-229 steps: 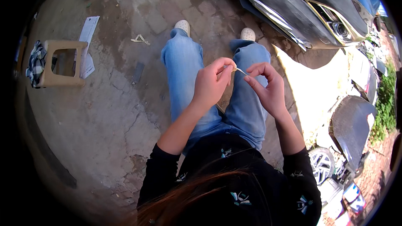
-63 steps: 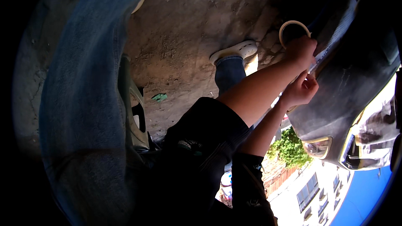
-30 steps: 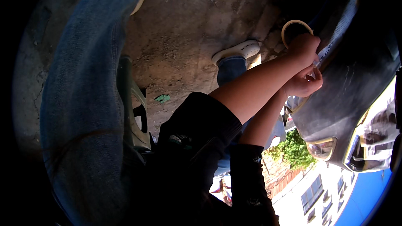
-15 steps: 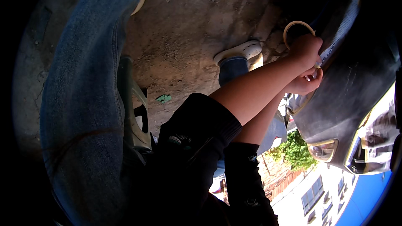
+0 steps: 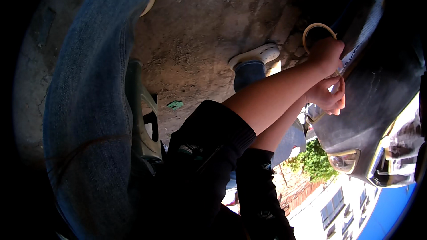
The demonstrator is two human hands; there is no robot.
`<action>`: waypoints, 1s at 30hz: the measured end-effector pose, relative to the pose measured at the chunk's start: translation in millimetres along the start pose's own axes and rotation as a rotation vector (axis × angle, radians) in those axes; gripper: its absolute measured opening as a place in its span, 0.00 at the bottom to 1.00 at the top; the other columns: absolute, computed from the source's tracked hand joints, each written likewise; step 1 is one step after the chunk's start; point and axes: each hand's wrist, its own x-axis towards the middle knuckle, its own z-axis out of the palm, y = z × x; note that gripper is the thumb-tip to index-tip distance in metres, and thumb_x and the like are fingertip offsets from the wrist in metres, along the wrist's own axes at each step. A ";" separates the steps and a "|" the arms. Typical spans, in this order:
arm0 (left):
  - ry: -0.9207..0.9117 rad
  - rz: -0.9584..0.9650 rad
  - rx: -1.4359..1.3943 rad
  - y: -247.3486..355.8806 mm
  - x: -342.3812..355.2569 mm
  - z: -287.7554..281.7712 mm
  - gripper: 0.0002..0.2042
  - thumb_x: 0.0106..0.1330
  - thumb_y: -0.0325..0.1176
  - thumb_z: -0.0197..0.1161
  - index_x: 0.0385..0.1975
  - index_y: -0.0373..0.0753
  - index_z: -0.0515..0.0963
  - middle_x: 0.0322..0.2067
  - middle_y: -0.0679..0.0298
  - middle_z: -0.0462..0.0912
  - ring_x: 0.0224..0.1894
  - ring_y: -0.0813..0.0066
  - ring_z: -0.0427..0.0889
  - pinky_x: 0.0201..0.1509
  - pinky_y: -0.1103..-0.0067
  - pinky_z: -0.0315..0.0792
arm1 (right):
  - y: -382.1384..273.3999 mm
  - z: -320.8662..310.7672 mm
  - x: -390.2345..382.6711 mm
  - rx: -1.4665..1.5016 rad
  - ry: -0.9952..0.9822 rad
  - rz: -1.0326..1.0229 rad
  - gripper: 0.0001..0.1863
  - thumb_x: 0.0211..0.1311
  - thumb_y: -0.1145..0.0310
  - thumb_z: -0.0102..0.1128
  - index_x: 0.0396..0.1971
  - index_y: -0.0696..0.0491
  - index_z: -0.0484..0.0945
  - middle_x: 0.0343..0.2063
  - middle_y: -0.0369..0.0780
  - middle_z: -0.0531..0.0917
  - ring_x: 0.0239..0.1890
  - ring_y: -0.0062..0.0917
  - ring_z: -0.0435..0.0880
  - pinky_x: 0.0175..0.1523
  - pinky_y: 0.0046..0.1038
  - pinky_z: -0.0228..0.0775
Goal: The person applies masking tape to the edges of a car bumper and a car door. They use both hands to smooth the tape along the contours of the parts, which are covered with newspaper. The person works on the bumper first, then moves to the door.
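My left hand is closed on a cream roll of tape, whose ring sticks up beyond my fingers. Just below it, my right hand pinches a small pale strip, partly hidden between fingertips, with its other fingers curled loosely. Both hands are at the edge of a dark grey, scuffed car bumper, beside a long band of printed paper along that edge. Yellowish edging surrounds a lamp opening in the bumper. The bumper's upper part is lost in deep shadow.
My jeans leg fills the left side; my other foot, in a white clog, rests on rough concrete. A plastic stool is beside my leg, near a green scrap. Foliage and a white building show beyond.
Since a second ago, my right hand has shifted slightly right and down, its outer fingers now hanging lower. My left hand and the roll have moved slightly right. Earlier, both hands were over my lap.
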 end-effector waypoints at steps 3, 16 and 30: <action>0.014 -0.010 -0.022 -2.1 0.2 0.5 0.12 0.46 0.30 0.75 0.27 0.36 0.79 0.27 0.56 0.84 0.34 0.55 0.84 0.38 0.64 0.76 | 2.2 1.1 4.1 0.010 -0.017 0.023 0.03 0.49 0.59 0.73 0.22 0.34 0.85 0.31 0.29 0.69 0.41 0.31 0.67 0.46 0.37 0.57; -0.040 -0.048 -0.074 8.2 -2.7 -3.0 0.10 0.46 0.27 0.72 0.27 0.34 0.80 0.30 0.49 0.84 0.38 0.50 0.85 0.40 0.64 0.78 | -3.0 18.6 0.2 0.033 -0.027 0.012 0.04 0.51 0.57 0.72 0.26 0.36 0.86 0.32 0.30 0.69 0.41 0.31 0.68 0.46 0.38 0.57; -0.035 -0.055 -0.087 5.7 -1.6 -4.4 0.11 0.47 0.29 0.74 0.27 0.35 0.78 0.26 0.54 0.83 0.34 0.54 0.84 0.37 0.64 0.75 | 14.0 19.2 -28.3 0.090 -0.063 -0.018 0.07 0.55 0.56 0.69 0.31 0.39 0.86 0.31 0.31 0.70 0.40 0.31 0.70 0.46 0.38 0.59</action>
